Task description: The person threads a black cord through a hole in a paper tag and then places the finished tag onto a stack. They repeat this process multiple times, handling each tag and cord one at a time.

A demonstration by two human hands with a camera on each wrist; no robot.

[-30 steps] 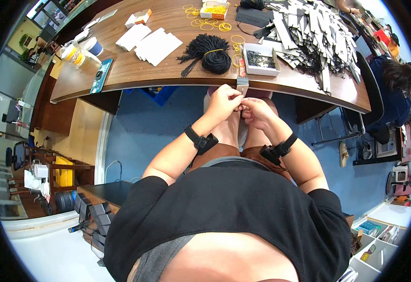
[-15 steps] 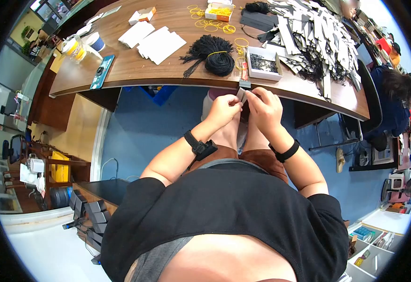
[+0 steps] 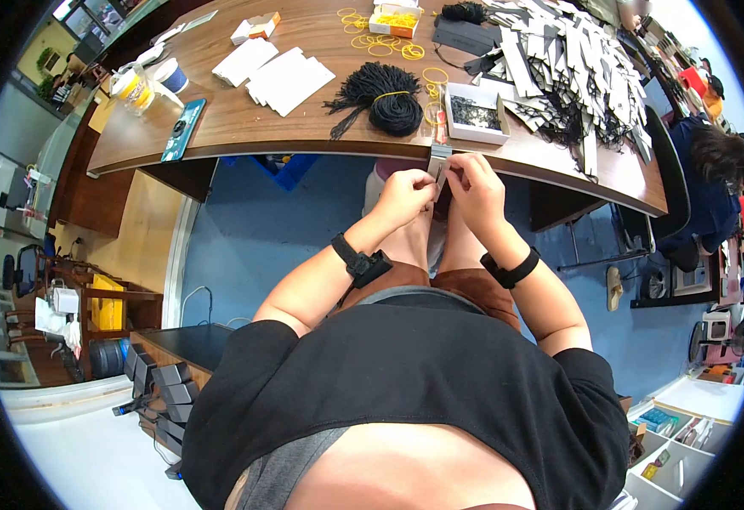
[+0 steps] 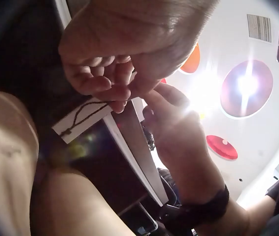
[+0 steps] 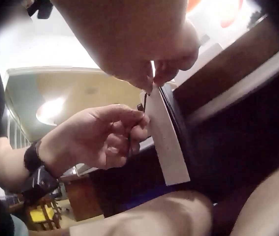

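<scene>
A narrow white hang tag with a thin black cord hangs just off the table's front edge, below a small grey block. My left hand is at the tag's left side, thumb and forefinger pinching the cord; its other fingers are curled. Higher up and to the right, my right hand has its thumb and fingertips together at the tag's upper end, pinching the cord there. In the right wrist view the dark cord runs between both hands' fingertips. The tag's top is partly hidden by the fingers.
On the wooden table lie a bundle of black cords, a white box of small black pieces, yellow rubber bands, stacked white cards, and a large pile of tags. A phone and cups stand left.
My right hand has risen from beside the left hand to the tag's upper end, then shifted slightly left. The left hand has stayed nearly in place.
</scene>
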